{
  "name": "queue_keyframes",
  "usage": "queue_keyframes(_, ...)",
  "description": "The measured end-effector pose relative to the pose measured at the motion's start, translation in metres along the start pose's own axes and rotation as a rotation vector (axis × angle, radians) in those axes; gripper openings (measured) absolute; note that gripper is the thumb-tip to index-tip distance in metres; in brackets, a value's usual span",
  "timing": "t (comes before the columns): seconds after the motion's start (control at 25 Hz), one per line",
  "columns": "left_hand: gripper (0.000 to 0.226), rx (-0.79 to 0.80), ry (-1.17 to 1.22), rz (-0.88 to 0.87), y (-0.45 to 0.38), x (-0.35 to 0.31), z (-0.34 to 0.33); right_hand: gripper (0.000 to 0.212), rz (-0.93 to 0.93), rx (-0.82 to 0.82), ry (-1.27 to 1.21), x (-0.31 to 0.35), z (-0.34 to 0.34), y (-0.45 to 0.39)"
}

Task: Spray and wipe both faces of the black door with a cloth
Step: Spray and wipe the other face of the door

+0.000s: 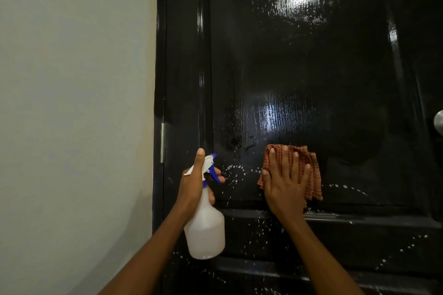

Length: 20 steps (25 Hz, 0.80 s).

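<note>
Nearest the lens: two bare forearms reaching up to the black door (pixel 299 67). Left hand (pixel 195 184) wrapped round the neck of a white spray bottle (pixel 205 227), thumb up along the back of the blue-and-white nozzle, fingers curled over the trigger, nozzle aimed at the lower left of the upper panel. Right hand (pixel 285 179) flat, fingers straight and spread, pressing an orange checked cloth (pixel 309 170) against the panel just above its bottom edge; cloth bunched, sticking out past the fingertips and to the right of the palm, nothing pinched. Progress, judged from the surface: upper panel glossy with faint smeared streaks, probably already gone over; fresh white droplets between bottle and cloth, in an arc to the right of the cloth, and scattered over the rail and lower panel near the bottom edge, so that part sprayed but not yet wiped. Other face of the door out of sight, presumably yet to do. Door directly under the cloth hand and just in front of the nozzle. Elsewhere: pale wall (pixel 72 103) along the left, a metal hinge (pixel 163 142) on the door's left edge, part of a knob (pixel 439 122) at the right edge.
</note>
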<state>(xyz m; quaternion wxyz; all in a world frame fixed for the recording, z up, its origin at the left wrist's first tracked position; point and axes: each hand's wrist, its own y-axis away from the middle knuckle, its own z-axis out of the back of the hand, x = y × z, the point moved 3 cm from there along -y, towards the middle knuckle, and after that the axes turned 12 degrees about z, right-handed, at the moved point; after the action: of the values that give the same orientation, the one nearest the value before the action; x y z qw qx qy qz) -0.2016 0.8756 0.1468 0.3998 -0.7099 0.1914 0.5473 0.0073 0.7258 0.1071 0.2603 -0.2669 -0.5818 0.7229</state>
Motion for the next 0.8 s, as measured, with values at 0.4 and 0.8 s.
queue_keyframes(0.4,0.068,-0.076,0.025,0.021,0.011,0.012,0.036,0.068,-0.108,0.011,-0.017,0.023,-0.003,-0.005)
queue_keyframes(0.8,0.078,-0.164,-0.027,0.030,0.022,0.027,0.076,0.067,0.531,0.221,0.000,0.125,-0.035,-0.074)
